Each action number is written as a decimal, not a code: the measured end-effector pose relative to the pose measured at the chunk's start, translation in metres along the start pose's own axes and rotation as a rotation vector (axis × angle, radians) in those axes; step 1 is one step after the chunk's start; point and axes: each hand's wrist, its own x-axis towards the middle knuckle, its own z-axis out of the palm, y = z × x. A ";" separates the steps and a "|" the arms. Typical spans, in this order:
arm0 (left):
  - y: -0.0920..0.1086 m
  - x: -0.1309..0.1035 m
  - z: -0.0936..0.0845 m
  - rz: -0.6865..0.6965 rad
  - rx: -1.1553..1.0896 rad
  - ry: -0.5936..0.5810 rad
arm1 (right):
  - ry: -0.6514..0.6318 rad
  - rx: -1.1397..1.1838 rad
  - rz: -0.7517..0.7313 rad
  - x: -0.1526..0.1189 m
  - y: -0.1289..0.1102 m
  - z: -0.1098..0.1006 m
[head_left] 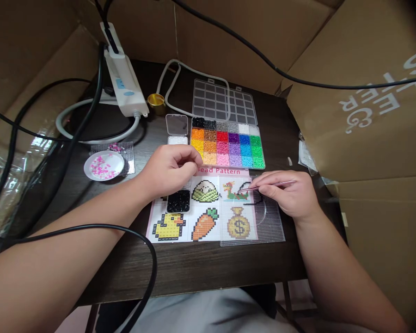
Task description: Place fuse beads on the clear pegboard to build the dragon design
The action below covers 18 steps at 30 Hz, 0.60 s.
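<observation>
My right hand (291, 192) grips a pair of pink tweezers (279, 184), tips pointing left over a clear pegboard (272, 229). Black beads (244, 186) form a curved line on that board near the tips. Under the board's left part lies a printed bead pattern sheet (204, 185) with a dragon, a carrot and other pictures. My left hand (175, 169) is closed, thumb and fingers curled together by the lower left corner of the bead case (229, 143); whatever is in them is hidden. Just below it stands a small box of black beads (178, 201).
Behind my left hand is an open box of white beads (177, 140). Pink and white beads fill a white dish (104, 165) at left, on another pegboard (129, 159). A power strip (125, 83), a gold cup (156, 103) and black cables (152, 259) surround the area; cardboard walls (377, 138) enclose it.
</observation>
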 end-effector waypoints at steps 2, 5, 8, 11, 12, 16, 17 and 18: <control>0.001 0.000 0.000 -0.003 0.008 0.000 | 0.015 -0.002 -0.009 0.000 0.001 0.000; 0.001 0.000 0.000 -0.007 0.021 -0.001 | 0.046 -0.006 -0.023 0.000 0.000 0.002; 0.002 0.000 -0.001 -0.005 0.019 -0.002 | 0.080 -0.001 -0.046 0.001 -0.005 0.009; 0.003 0.000 -0.001 -0.005 0.018 -0.003 | 0.089 0.001 -0.056 0.003 -0.011 0.017; 0.003 0.000 -0.001 -0.007 0.021 -0.004 | 0.079 0.001 -0.050 0.004 -0.013 0.019; 0.003 0.000 -0.001 -0.019 0.029 -0.011 | 0.030 -0.002 -0.034 0.007 -0.016 0.028; 0.003 0.000 -0.001 -0.021 0.031 -0.012 | 0.016 -0.002 -0.037 0.008 -0.016 0.030; 0.003 0.000 -0.001 -0.021 0.032 -0.012 | 0.003 0.000 -0.043 0.008 -0.016 0.031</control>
